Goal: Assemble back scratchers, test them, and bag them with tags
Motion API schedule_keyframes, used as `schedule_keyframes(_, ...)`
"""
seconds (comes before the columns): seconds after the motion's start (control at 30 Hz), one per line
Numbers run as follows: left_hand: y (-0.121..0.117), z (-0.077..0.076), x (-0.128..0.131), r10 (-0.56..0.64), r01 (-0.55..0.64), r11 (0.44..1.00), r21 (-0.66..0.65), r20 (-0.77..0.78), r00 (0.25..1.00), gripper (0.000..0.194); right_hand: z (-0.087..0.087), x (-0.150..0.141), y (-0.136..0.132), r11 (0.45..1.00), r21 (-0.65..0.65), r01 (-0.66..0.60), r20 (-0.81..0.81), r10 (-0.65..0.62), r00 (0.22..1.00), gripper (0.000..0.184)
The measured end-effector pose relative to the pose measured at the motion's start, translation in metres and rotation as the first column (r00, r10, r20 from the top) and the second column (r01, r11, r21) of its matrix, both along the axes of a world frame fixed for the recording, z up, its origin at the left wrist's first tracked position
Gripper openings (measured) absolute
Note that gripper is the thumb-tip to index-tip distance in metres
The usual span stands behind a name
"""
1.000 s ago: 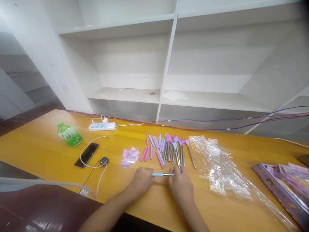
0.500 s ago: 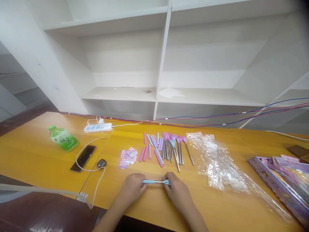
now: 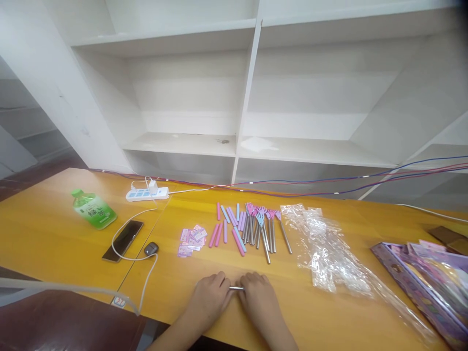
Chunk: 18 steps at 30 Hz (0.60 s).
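Note:
Close to the table's front edge, my left hand and my right hand are both closed round a back scratcher. Only a short stretch of its metal rod shows between my fists; its light blue handle and head are hidden by my fingers. Beyond my hands lies a cluster of back scratchers with metal rods and pink, purple and blue hand-shaped heads. To their left are several loose tube-shaped handles in pink, purple and blue. Small printed cards lie in a pile left of these.
Crumpled clear plastic bags and a purple box of packaged items lie on the right. On the left are a green bottle, a phone, a black device and a power strip. White shelving stands behind.
My hands have drawn closer together along the back scratcher and now cover its blue handle and head. They also sit slightly lower in view.

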<state>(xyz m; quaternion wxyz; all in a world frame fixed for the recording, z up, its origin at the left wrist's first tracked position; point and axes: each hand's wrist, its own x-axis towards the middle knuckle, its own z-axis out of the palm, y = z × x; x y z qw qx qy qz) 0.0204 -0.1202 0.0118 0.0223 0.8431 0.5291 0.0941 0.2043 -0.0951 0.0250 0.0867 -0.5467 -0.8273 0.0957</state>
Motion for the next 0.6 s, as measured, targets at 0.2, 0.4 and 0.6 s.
schedule_keyframes(0.2, 0.015, 0.005, -0.007, 0.155, -0.158, 0.978, -0.137, -0.033, 0.987, 0.011, 0.003, -0.028, 0.011, 0.996, -0.063, -0.065, 0.092, 0.071, 0.993, 0.021)
schedule_keyframes(0.4, 0.037, 0.016, -0.015, 0.185, -0.208, 0.954, -0.214, -0.124, 0.975, 0.023, 0.011, -0.028, 0.027, 0.997, -0.049, -0.063, 0.132, 0.069, 0.989, 0.020)
schedule_keyframes(0.6, 0.055, 0.030, -0.066, 0.179, -0.190, 0.979, -0.071, -0.133, 0.975, 0.033, 0.007, 0.052, 0.047, 0.991, 0.096, -0.088, 0.044, 0.084, 0.995, 0.025)
